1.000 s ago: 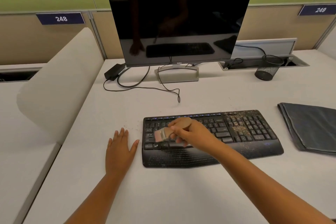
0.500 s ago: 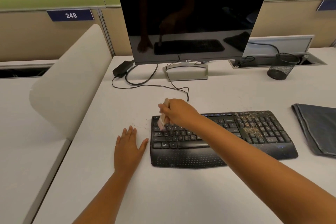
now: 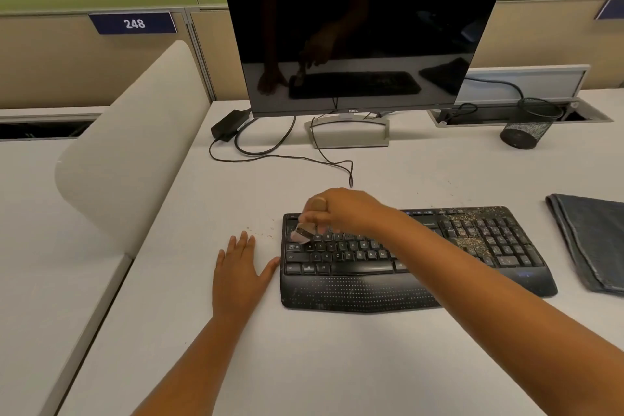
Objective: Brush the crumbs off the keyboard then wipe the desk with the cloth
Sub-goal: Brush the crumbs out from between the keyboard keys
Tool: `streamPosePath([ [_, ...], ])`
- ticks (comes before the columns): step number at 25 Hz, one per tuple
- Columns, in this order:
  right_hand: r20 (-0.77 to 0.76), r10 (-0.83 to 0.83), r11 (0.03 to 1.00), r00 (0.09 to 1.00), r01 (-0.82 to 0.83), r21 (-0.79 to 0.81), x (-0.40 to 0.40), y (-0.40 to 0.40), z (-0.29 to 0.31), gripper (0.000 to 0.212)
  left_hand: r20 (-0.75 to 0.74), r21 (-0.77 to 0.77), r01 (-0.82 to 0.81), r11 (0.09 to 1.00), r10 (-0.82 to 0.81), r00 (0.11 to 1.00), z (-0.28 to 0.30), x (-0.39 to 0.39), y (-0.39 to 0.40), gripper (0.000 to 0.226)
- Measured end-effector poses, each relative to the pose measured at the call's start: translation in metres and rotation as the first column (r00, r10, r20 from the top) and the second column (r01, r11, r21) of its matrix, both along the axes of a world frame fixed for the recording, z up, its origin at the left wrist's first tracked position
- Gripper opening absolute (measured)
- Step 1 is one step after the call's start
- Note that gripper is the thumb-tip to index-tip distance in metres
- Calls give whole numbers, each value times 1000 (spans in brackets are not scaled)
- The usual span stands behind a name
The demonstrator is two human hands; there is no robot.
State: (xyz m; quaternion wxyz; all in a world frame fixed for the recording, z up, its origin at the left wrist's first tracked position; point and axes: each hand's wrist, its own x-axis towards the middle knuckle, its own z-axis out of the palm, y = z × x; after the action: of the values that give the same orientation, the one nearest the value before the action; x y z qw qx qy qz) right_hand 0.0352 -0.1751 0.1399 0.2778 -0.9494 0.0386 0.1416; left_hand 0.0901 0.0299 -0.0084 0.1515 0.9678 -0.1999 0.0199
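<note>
Desk point(image 3: 337, 365): pale grey top, bare in the nearest part where both forearms come in from 6 o'clock.
Left hand point(image 3: 238, 275): lies flat on the desk at 9 o'clock of the keyboard, fingers straight and slightly spread, holding nothing; the thumb tip is just beside the keyboard's left edge.
Keyboard point(image 3: 415, 260): black, with a dotted palm rest; it sits at the middle of the desk.
Right hand point(image 3: 347, 209): reaches across the keys, fingers curled round the brush handle.
Brush point(image 3: 304, 230): small, with a pale wooden handle and pinkish bristles, tilted, bristles down on the keys at the keyboard's 10 o'clock corner.
Crumbs point(image 3: 469, 230): thick brown scatter on the right-hand keys; a few specks lie on the desk at 9 o'clock of the brush.
Cloth point(image 3: 594, 240): dark grey, folded, flat on the desk at 3 o'clock of the keyboard, apart from it.
Cable point(image 3: 287, 155): black loops at 12 o'clock.
Monitor point(image 3: 364, 34): dark screen, on its stand beyond the cable.
Mesh cup point(image 3: 530, 125): black, at 2 o'clock.
</note>
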Motion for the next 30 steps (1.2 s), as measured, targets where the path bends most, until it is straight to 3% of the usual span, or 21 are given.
streamPosePath([
  [2, -100, 60, 968, 993, -82, -236, 0, -9, 14, 25, 10, 1, -2, 1000, 2, 1000, 0, -1, -1, 78],
  [4, -110, 71, 931, 991, -105, -349, 3, -13, 24, 23, 10, 9, 4, 1000, -4, 1000, 0, 0, -1, 77],
  [5, -70, 65, 953, 995, -83, -293, 5, -12, 25, 24, 8, 10, 5, 1000, -5, 1000, 0, 0, 0, 79],
  [8, 16, 20, 995, 1000, -22, 100, 2, 0, 16, 34, 6, -4, 4, 1000, -4, 1000, 1, -1, -1, 86],
  [11, 10, -95, 987, 995, 93, 129, 1, -4, 0, 37, 0, -6, 9, 1000, -9, 1000, 0, -1, 0, 84],
  [13, 14, -237, 967, 971, 237, -91, 5, -18, 0, 33, 0, -12, 7, 1000, -7, 1000, 0, -1, 0, 79],
  [15, 62, -321, 876, 945, 321, -360, 6, -26, 4, 29, 3, -18, 4, 1000, -4, 1000, 0, -1, 0, 78],
  [16, 88, -330, 862, 940, 338, -379, 6, -25, 5, 28, 6, -16, 3, 1000, -3, 1000, 0, -1, -1, 77],
  [17, 102, -321, 886, 941, 337, -317, 7, -21, 6, 31, 12, -13, 2, 1000, -2, 1000, 0, -1, -1, 75],
  [20, 121, -262, 963, 957, 251, 100, 5, 7, 2, 38, 22, -5, 6, 1000, -6, 1000, -2, 1, -1, 73],
  [21, 144, -230, 968, 962, 211, 136, 4, 16, -1, 39, 23, -2, 4, 1000, -4, 1000, -3, 1, -1, 73],
  [25, 136, -235, 964, 962, 249, -94, 3, 8, -7, 37, 48, -9, -64, 998, 65, 997, -4, -1, -1, 66],
  [30, 29, -339, 870, 940, 325, -370, -14, -33, 8, 27, 54, -4, -87, 996, 87, 995, -7, -1, -3, 80],
])
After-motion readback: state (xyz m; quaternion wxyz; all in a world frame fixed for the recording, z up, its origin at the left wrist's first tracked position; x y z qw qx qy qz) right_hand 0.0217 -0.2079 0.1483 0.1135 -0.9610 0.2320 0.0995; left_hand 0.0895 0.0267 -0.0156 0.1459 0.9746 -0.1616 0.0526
